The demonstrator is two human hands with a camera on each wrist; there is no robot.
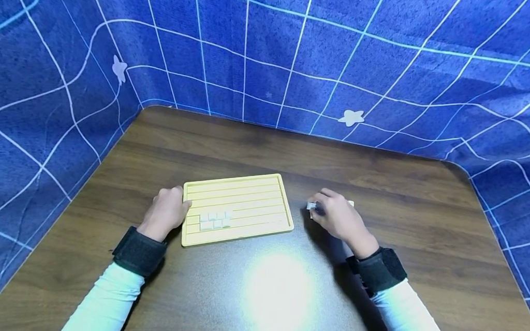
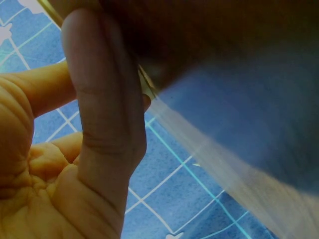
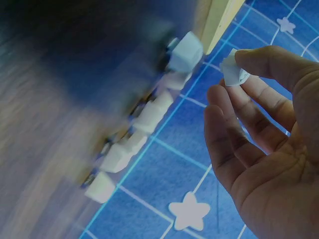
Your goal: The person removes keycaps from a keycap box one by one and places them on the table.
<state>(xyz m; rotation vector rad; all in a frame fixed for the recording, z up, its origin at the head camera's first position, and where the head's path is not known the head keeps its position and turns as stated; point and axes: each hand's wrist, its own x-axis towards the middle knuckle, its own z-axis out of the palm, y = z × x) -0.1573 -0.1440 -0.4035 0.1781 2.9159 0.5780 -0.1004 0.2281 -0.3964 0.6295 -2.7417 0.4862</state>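
A yellow ridged tray (image 1: pixel 239 191) lies on the table with several small white keycaps (image 1: pixel 214 217) in two short rows at its lower left. My left hand (image 1: pixel 167 208) grips the tray's left edge, thumb over the rim. In the left wrist view the fingers (image 2: pixel 107 99) fill the foreground and mostly hide what they hold. To the right of the tray, my right hand (image 1: pixel 339 216) pinches one white keycap (image 3: pixel 234 69) between thumb and fingers. A line of several white keycaps (image 3: pixel 149 117) sits on the table near it, largely covered by the hand in the head view.
A brown wooden table (image 1: pixel 225 137) carries everything, with a bright glare patch in front of the tray. Blue cloth (image 1: pixel 265 46) with white grid lines and stars hangs along the table's back and sides.
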